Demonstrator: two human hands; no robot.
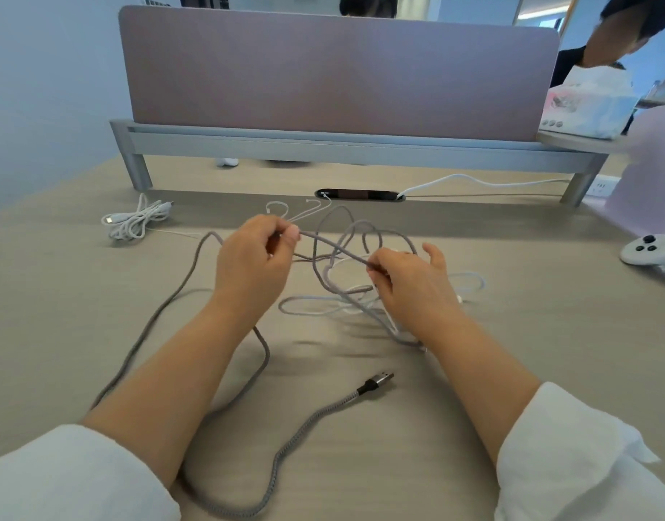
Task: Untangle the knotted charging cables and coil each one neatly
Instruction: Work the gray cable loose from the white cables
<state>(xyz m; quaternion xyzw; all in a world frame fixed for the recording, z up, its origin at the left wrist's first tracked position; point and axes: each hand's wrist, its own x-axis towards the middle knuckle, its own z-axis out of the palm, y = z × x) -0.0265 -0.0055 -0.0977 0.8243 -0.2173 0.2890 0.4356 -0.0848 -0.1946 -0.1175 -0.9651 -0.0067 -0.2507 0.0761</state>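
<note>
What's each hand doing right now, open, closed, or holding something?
Left hand: pinches the gray braided cable between thumb and fingers.
Right hand: grips the same cable further along.

You have open desk (548, 314) at right. The cable tangle (342, 295) obstructs the centre. A coiled white cable (135, 223) lies far left, a controller (648, 251) far right, and a partition (338, 73) closes the rear.

I wear white, with 2 sleeves ending near my elbows. My left sleeve (71, 479) looks soft, its edge rounded; my right sleeve (578, 456) is creased, its cuff folded to a point. My left hand (253, 257), right hand (409, 283) and forearms are bare.
</note>
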